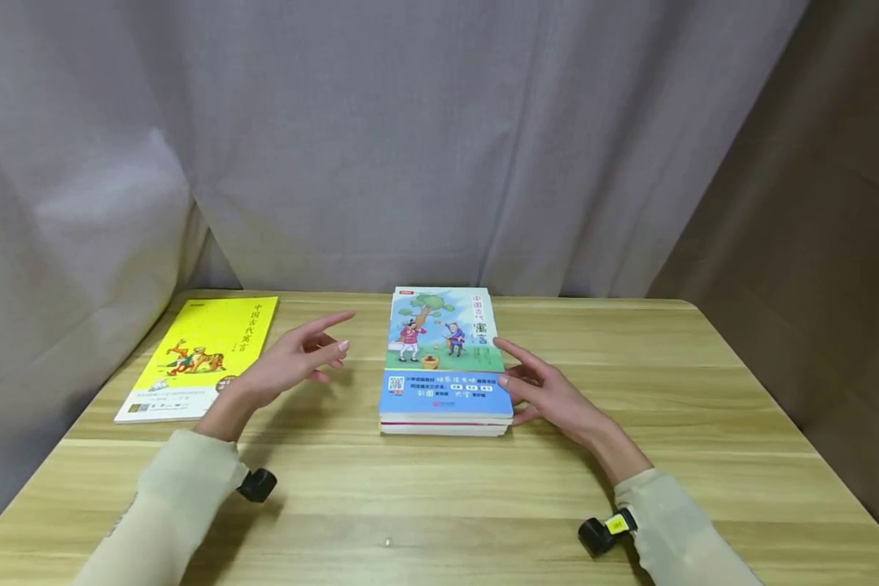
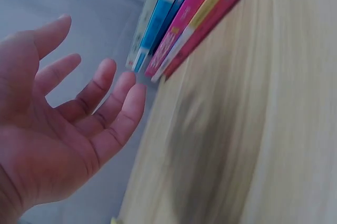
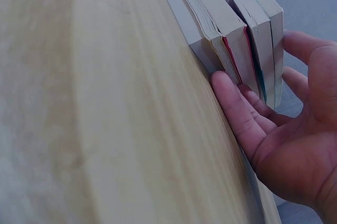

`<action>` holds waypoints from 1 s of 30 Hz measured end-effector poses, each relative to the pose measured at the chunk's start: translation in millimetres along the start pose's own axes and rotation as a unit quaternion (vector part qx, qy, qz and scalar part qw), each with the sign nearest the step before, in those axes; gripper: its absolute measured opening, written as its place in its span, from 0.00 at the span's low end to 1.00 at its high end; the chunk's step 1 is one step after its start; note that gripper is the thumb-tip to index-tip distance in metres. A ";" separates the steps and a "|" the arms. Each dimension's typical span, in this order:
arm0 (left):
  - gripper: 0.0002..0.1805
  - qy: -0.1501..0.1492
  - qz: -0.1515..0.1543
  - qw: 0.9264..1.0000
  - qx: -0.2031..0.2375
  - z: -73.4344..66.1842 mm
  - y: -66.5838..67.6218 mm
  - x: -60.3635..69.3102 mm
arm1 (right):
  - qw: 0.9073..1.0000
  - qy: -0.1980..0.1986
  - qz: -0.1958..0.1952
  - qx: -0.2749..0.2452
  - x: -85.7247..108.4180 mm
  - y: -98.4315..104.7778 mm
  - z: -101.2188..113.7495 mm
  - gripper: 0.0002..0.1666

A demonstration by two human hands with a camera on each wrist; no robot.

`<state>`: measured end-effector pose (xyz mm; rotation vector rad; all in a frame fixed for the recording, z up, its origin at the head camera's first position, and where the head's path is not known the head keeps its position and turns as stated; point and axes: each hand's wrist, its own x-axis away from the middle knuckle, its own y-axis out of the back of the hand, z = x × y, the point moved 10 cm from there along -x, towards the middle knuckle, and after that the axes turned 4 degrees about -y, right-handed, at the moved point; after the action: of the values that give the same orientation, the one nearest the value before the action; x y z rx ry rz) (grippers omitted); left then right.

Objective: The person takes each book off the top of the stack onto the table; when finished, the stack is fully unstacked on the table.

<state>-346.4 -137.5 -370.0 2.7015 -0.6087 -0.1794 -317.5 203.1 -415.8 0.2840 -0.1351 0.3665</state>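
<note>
1. well, a stack of books sits on the wooden table, near the middle of its far edge.
2. on top lies a picture-covered book, its front showing a tree, two figures and a basket above a blue band.
3. the left wrist view shows coloured spines, blue, white, pink, yellow and red; the right wrist view shows pale page edges.
4. the left hand hangs over the table, between the stack and a yellow book, apart from the stack; its fingers are spread and loosely bent, with nothing in them.
5. the right hand is at the stack's right side, fingers wide apart and slightly bent, fingertips along the page edges; how firmly they touch, i cannot tell.
6. the yellow book lies flat at the table's far left corner, beside the left edge.
7. each pale sleeve has a small black camera at the wrist.
8. a grey curtain hangs behind the far edge.
</note>
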 end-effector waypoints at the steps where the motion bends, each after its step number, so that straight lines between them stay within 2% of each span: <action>1: 0.34 -0.001 0.002 1.000 0.003 -0.1 -4.4 -1.9 | 1.000 0.001 0.002 0.001 0.2 -0.3 -0.4 0.40; 12: 0.36 -0.015 0.017 0.999 0.034 -4.8 -37.5 -19.9 | 1.000 0.001 0.001 -0.005 -1.4 0.2 -2.3 0.40; 18: 0.36 0.002 0.029 0.999 0.026 -2.1 -54.3 -30.3 | 1.000 -0.001 0.001 -0.007 -1.0 0.3 -2.3 0.41; 24: 0.37 0.032 0.018 0.999 0.028 -1.0 -62.8 -39.5 | 1.000 0.003 0.002 -0.010 -0.8 1.9 -2.4 0.41; 30: 0.38 0.028 0.020 0.999 0.038 1.9 -67.1 -45.1 | 1.000 0.005 0.006 -0.008 -1.8 0.2 -1.5 0.40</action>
<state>-361.1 -62.0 -395.1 2.7552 -0.6649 -0.0711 -319.2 203.2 -417.5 0.2664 -0.1297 0.3793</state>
